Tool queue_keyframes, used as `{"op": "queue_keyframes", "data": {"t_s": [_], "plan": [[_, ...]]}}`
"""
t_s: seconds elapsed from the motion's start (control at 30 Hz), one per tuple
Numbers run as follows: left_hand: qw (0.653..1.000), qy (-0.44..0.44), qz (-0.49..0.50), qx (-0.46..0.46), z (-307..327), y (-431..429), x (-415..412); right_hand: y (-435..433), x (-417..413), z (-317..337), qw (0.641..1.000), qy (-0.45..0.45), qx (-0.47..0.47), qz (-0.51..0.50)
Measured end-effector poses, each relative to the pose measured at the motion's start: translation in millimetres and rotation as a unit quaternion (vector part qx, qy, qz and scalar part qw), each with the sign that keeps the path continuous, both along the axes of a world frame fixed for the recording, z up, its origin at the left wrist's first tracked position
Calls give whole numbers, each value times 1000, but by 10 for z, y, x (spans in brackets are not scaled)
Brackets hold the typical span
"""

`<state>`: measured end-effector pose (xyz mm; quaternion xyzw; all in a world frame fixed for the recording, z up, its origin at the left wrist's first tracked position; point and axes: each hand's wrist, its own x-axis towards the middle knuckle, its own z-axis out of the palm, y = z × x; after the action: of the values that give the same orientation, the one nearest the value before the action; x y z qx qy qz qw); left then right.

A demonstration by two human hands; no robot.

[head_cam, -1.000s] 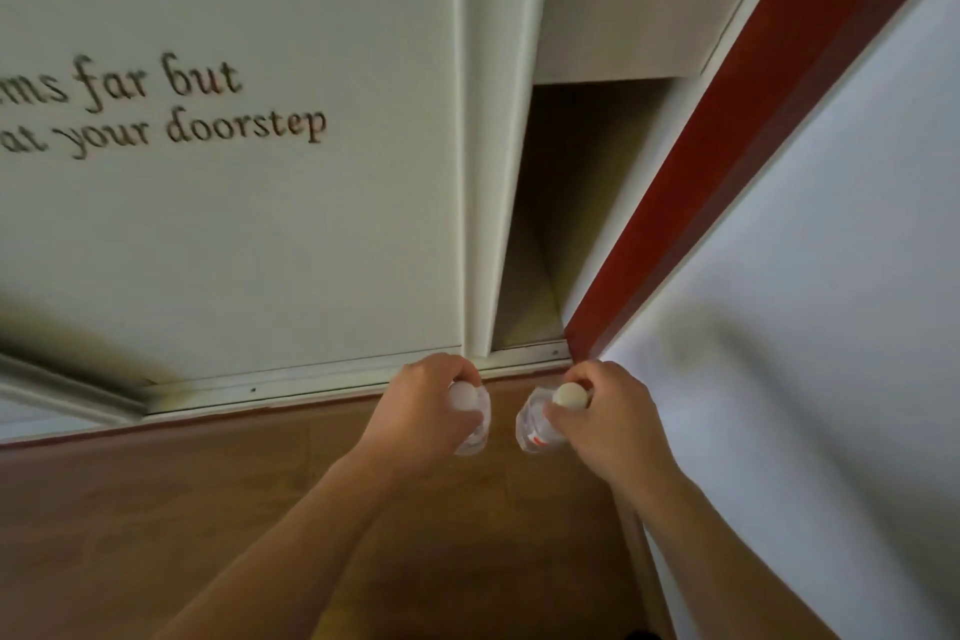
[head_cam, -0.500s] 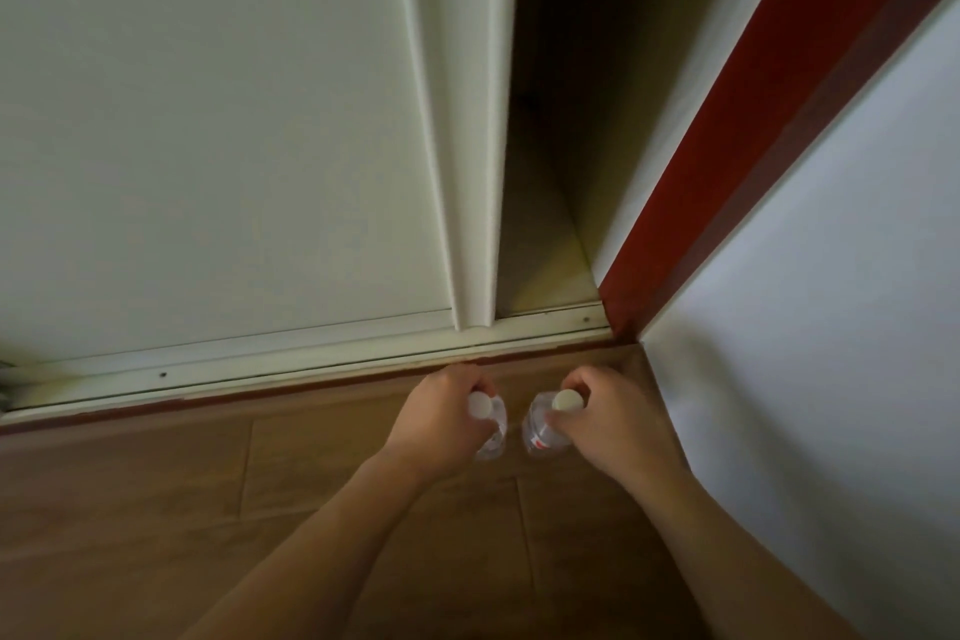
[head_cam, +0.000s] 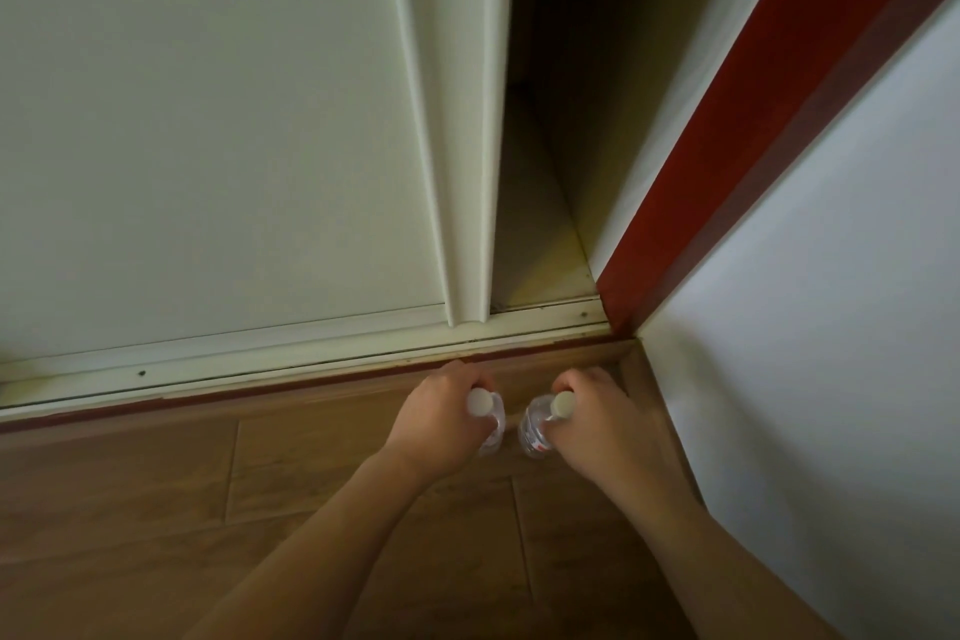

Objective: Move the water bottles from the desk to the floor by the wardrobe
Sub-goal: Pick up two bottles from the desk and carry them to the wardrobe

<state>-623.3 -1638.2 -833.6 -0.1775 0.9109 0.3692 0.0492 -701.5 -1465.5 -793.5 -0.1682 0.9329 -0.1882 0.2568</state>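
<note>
- Left hand (head_cam: 441,424) is wrapped around the neck and shoulder of the left bottle (head_cam: 491,424), fingers curled tight on it; the white cap (head_cam: 479,402) pokes up out of the fist.
- Right hand (head_cam: 592,418) has the same grip on the right bottle (head_cam: 535,431), fingers clenched just under its cap (head_cam: 562,404).
- Both bottles hang below the fingers: bodies run down and away from the palms, caps point up toward the camera. Long axes are near vertical, the right bottle tilted slightly so its base leans toward the left one.
- The bottles sit just beside each other, a narrow gap between them, no visible contact.
- Location: low over the wood floor (head_cam: 156,509), just in front of the wardrobe's sliding-door track (head_cam: 311,353), near the corner where the red trim (head_cam: 727,172) meets the white wall (head_cam: 831,327). The wardrobe door (head_cam: 208,120) is part open, dark gap to its right.
- Whether the bases touch the floor cannot be told; hands and bodies hide them.
- Key relation for the next move: the floor lies straight below along each bottle's long axis, so a plain downward set-down should do, no rotation needed.
- Neither hand is clearly nearer the floor; the right hand is nearer the wall.
- Risk, as a judgement: the tilted right bottle could tip toward the left one on release unless squared up first.
</note>
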Motion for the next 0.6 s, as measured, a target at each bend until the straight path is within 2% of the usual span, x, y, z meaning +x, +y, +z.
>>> {"op": "queue_keyframes", "data": {"t_s": [0.37,0.6], "plan": [[999,-26,-10,-30,162,-65,100,57,49,235,999,17,28,9],[996,-67,-20,-48,804,-81,204,126,135,766,998,44,38,18]]}}
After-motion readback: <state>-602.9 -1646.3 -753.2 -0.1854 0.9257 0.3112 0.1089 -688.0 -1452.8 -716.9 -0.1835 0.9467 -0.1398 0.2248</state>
